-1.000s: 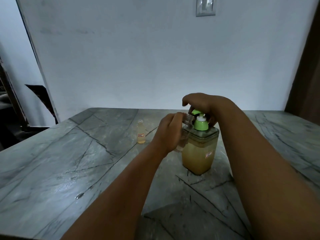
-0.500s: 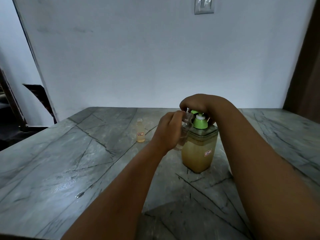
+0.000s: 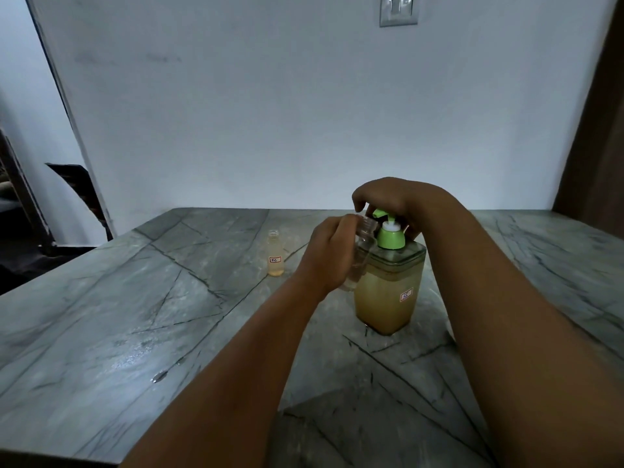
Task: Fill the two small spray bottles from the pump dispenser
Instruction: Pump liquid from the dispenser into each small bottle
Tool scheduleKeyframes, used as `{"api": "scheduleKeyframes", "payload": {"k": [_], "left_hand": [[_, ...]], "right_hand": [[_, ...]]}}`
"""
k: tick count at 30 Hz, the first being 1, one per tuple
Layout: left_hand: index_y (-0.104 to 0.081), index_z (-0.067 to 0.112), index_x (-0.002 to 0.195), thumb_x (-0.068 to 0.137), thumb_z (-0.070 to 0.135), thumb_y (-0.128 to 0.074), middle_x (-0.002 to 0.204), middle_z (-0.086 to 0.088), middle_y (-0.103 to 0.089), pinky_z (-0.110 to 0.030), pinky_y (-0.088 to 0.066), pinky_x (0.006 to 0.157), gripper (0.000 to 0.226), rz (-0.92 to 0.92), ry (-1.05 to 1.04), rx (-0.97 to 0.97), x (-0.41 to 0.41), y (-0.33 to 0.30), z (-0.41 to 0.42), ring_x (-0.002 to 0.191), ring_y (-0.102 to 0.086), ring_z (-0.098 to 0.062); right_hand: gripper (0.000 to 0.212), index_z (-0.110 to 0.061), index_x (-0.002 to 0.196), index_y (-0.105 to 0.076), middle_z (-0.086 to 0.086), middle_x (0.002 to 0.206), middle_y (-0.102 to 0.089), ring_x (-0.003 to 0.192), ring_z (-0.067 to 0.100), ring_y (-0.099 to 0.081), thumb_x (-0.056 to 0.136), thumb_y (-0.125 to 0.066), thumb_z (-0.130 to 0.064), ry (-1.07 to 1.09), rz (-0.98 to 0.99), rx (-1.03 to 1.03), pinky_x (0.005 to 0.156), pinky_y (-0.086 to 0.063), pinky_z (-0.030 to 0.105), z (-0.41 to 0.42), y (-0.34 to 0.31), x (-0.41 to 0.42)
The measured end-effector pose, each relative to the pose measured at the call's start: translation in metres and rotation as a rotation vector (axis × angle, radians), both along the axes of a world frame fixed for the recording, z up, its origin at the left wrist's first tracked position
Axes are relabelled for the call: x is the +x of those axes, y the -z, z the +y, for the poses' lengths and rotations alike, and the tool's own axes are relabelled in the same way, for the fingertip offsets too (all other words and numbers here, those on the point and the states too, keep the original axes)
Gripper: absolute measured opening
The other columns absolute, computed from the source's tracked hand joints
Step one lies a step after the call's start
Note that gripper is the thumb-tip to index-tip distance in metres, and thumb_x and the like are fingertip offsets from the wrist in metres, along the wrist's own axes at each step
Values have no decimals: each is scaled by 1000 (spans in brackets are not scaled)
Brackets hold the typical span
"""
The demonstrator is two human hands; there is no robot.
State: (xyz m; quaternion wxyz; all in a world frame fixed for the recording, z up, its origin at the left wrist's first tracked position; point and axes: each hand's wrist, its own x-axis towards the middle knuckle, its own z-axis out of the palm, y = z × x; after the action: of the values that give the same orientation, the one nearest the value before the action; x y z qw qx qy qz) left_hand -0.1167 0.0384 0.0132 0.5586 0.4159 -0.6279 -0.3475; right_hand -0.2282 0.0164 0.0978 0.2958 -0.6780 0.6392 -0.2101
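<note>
Centrally, right of the frame's middle, the pump dispenser (image 3: 388,292) stands upright on the grey marble worktop (image 3: 135,315), its square body holding yellowish liquid below a green pump head. The right hand (image 3: 388,201) arches over that pump head, fingers curled down onto it. The left hand (image 3: 329,255) grips a clear small spray bottle (image 3: 363,248), uncapped, with its open neck held just beside the green spout and its side against the dispenser's shoulder. A second small spray bottle (image 3: 276,253), uncapped and holding amber liquid, stands upright left of the hands, apart from them, toward the worktop's far edge. That far edge meets a pale wall (image 3: 270,113); the left edge runs diagonally toward the lower left of the frame. Broad bare worktop lies left of and in front of the dispenser, crossed only by both forearms.
</note>
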Motion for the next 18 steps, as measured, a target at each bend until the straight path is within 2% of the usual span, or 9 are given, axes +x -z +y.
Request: {"api": "scheduleKeyframes", "payload": {"k": [2,5,9,11,14,16,18], "left_hand": [[-63,14,68,87,29,-41,65,-9,-61,-44,-42,65,33,3,-3,4,0,0,-1,67,-56,-31],[-62,5,71,83,32,-42,64,-12,-60,-46,-42,65,36,2,4,1,0,1,-2,64,-54,-30],[-64,23,61,83,32,-40,65,-8,-61,-52,-45,68,34,12,-8,-10,-1,1,-1,70,-57,-34],[-63,24,60,86,29,-39,64,-8,-60,-51,-44,69,35,12,-4,-6,-1,1,-1,69,-56,-34],[-60,16,69,85,31,-39,65,-9,-58,-48,-44,69,31,-2,-9,-3,0,0,2,69,-54,-31],[-60,13,72,90,27,-39,65,-8,-57,-51,-46,70,31,-3,-11,-7,0,-1,3,69,-54,-30],[-58,14,69,96,20,-38,62,-6,-57,-57,-47,73,34,5,-11,-2,-1,-2,5,69,-53,-31]], "right_hand": [[18,-7,92,-55,13,83,-53,71,28,-49,87,-48,-23,-3,44,-12,64,-43,31,3,1,1],[14,-9,89,-52,9,75,-49,61,24,-44,88,-47,-21,-5,69,-29,58,-40,27,6,2,3],[26,-8,94,-54,8,83,-52,64,23,-47,91,-45,-32,15,-55,-7,63,-42,29,-2,3,-2],[39,-4,89,-60,12,80,-58,68,28,-52,90,-42,-38,38,-129,31,69,-45,33,-3,-1,-6],[54,1,90,-71,18,96,-67,77,32,-56,91,-35,-39,44,-136,6,73,-48,36,-4,-7,-7],[53,0,93,-73,18,101,-69,75,29,-55,91,-35,-37,34,-111,-14,68,-47,33,-3,-9,-6],[44,1,99,-69,19,99,-68,76,31,-55,91,-40,-31,36,-43,-31,70,-48,35,-2,-8,-5]]}}
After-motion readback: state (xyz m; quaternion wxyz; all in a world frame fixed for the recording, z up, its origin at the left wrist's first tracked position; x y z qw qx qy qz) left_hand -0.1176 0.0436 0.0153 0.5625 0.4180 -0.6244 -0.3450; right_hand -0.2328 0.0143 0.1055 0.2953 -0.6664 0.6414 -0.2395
